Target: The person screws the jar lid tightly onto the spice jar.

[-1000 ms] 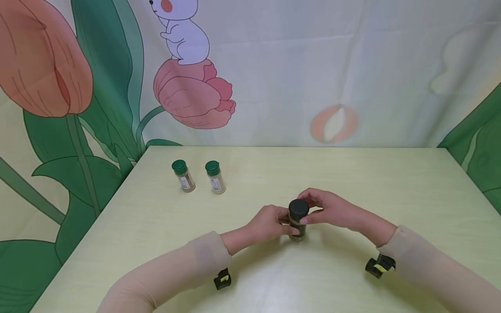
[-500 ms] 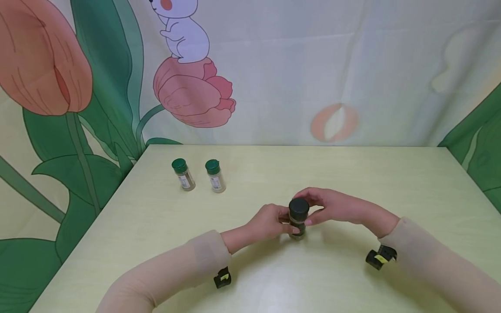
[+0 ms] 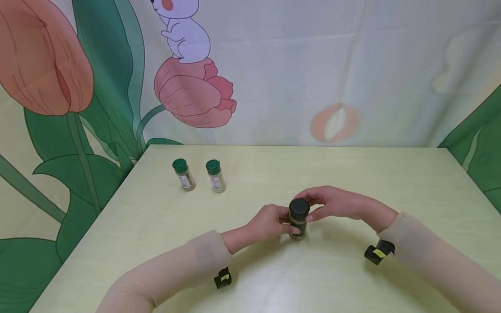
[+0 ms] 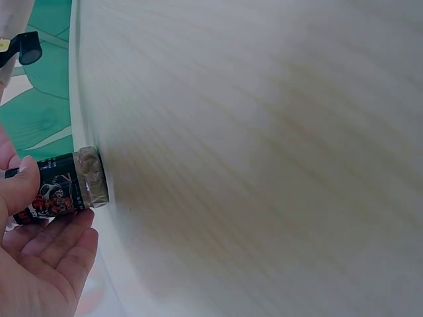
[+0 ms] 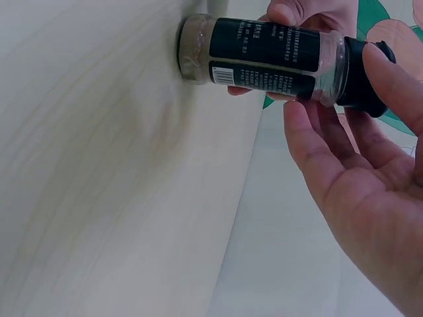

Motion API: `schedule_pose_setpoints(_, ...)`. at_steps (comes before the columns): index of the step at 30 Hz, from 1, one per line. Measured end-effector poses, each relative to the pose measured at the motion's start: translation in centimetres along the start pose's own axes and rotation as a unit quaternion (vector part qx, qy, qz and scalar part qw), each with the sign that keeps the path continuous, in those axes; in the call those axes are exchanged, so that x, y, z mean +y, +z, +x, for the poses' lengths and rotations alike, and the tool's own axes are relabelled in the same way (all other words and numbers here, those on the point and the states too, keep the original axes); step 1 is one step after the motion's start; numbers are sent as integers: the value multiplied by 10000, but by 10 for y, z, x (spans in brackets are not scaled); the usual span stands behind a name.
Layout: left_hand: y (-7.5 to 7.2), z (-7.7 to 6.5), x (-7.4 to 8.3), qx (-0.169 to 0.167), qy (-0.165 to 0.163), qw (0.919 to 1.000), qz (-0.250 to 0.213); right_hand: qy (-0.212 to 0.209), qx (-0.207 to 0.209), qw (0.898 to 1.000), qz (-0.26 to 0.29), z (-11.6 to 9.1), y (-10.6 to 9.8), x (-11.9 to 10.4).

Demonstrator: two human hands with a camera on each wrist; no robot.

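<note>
A spice jar with a black cap [image 3: 299,209] stands upright on the table, a little right of centre in the head view. My left hand [image 3: 265,224] grips its body from the left, thumb across the front. From the right, my right hand [image 3: 337,203] has its thumb and fingers curved about the cap. The right wrist view shows the dark printed label [image 5: 264,59], a clear neck and the thumb against the cap [image 5: 362,74]. Brown contents show at the jar's base [image 4: 90,177] in the left wrist view. The far-side fingers are partly hidden.
Two more spice jars with green caps, one brownish [image 3: 184,174] and one paler [image 3: 216,176], stand upright at the back left of the pale table [image 3: 352,169]. Behind the table hangs a cloth [image 3: 274,87] printed with flowers and an animal.
My right hand has shifted slightly around the cap, its thumb moving up and to the right, and its wrist has risen a little. The left hand and the jar stay in place.
</note>
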State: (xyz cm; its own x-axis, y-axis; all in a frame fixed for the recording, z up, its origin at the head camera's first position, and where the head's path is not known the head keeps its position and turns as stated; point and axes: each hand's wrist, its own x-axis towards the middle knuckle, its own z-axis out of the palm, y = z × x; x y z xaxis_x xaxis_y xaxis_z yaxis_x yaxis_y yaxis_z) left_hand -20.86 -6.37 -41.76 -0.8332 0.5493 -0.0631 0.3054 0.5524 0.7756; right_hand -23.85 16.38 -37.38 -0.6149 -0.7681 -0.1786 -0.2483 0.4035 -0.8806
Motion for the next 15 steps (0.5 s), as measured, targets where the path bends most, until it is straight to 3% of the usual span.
schedule_pose_setpoints(15,0,0,0,2,-23,10000,35,21,396,9991,122,-4,10,3)
